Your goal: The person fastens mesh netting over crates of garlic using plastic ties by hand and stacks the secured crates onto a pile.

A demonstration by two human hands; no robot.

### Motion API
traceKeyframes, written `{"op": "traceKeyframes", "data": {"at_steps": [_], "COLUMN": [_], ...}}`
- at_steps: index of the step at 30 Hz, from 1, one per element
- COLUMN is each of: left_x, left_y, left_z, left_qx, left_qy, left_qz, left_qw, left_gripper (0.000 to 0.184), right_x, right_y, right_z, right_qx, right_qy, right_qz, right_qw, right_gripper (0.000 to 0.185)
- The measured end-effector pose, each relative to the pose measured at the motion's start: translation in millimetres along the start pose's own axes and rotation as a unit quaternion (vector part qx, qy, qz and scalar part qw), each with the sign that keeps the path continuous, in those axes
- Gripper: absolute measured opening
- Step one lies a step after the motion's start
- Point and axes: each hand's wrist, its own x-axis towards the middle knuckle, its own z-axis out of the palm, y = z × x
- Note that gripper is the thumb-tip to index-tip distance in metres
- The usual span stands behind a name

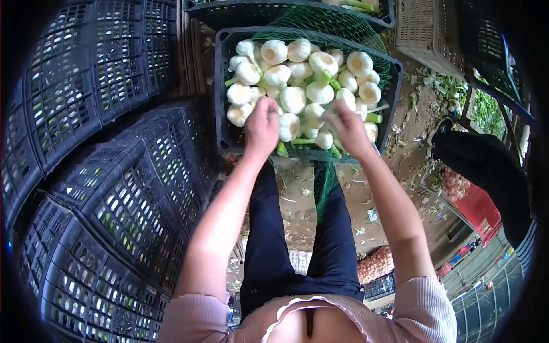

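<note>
White garlic bulbs point(293, 100), some with short green stems, fill a dark plastic crate point(219, 86) in front of me. Green netting point(320, 28) drapes over the crate's far rim and right side and hangs down at the near edge. At the near left of the pile, my left hand point(263, 128) has its fingers curled together beside the bulbs; whatever they hold is hidden. My right hand point(350, 130) is over the near right bulbs, its fingers bent and smeared by motion. A pale strip, perhaps stem or peel, lies just beyond it.
Stacked dark crates point(131, 154) rise along my left. Another crate point(229, 10) stands beyond the garlic, and a beige crate point(417, 34) is at the far right. Peel scraps litter the dirt floor point(394, 177). At right is another person's dark-clothed leg point(486, 166).
</note>
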Motion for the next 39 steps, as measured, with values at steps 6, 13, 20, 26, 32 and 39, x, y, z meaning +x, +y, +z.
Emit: {"op": "traceKeyframes", "data": {"at_steps": [6,13,20,26,32,39], "left_x": [11.9,30.9,29.6,30.8,53.2,28.2], "left_y": [28.3,-41.6,8.3,15.6,49.1,75.8], "left_z": [-5.7,13.0,10.3,8.2,31.7,43.9], "left_qx": [0.161,-0.134,-0.041,-0.052,-0.211,0.044], "left_qy": [-0.152,-0.223,-0.131,-0.086,0.120,0.125], "left_qz": [0.108,0.101,0.097,0.140,-0.220,0.014], "left_qw": [0.969,0.960,0.986,0.985,0.945,0.991], "left_gripper": [0.088,0.033,0.014,0.012,0.010,0.016], "right_x": [14.3,6.4,19.1,75.7,19.6,23.0], "right_y": [-56.6,-93.5,-80.1,-75.7,-40.6,-1.8], "right_z": [26.3,27.0,-136.7,-82.4,-11.8,85.7], "right_qx": [0.050,-0.217,-0.090,-0.399,-0.334,0.060], "right_qy": [0.143,-0.094,0.332,-0.296,-0.300,0.105], "right_qz": [0.038,-0.190,-0.023,0.061,-0.081,-0.033], "right_qw": [0.988,0.953,0.939,0.866,0.890,0.992], "right_gripper": [0.008,0.017,0.056,0.082,0.091,0.028]}}
